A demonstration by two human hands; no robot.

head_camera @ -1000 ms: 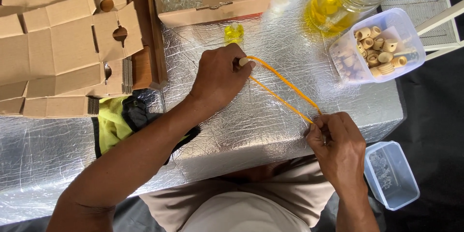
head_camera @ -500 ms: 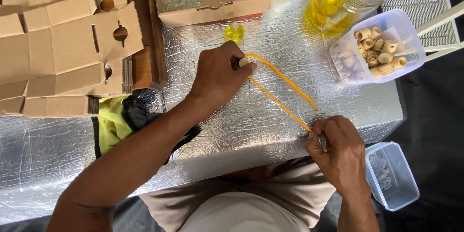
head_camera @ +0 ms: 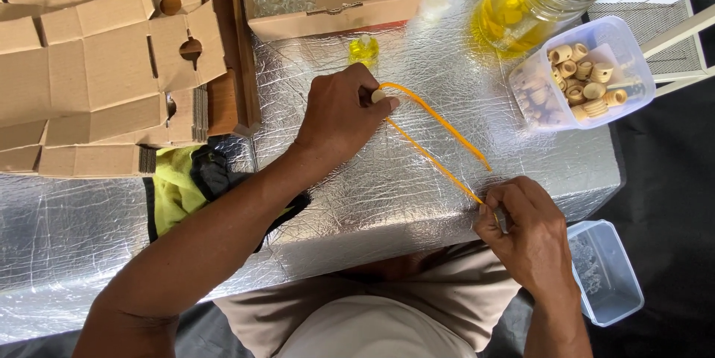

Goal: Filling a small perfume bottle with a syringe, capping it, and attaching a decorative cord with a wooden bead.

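Looking straight down from a single head-worn camera, sitting close above the foil-covered table (head_camera: 387, 201). Facing away from the wearer's body, with the lap and shirt filling the bottom edge. Framing both forearms reaching up into the picture, the left hand (head_camera: 339, 116) near centre, the right hand (head_camera: 525, 227) lower right. Catching flattened cardboard boxes (head_camera: 89, 67) along the left edge, an open carton (head_camera: 335, 0) at the top, a tub of wooden rings (head_camera: 585, 71) upper right. Working from one view only, sharing nothing with any second camera.
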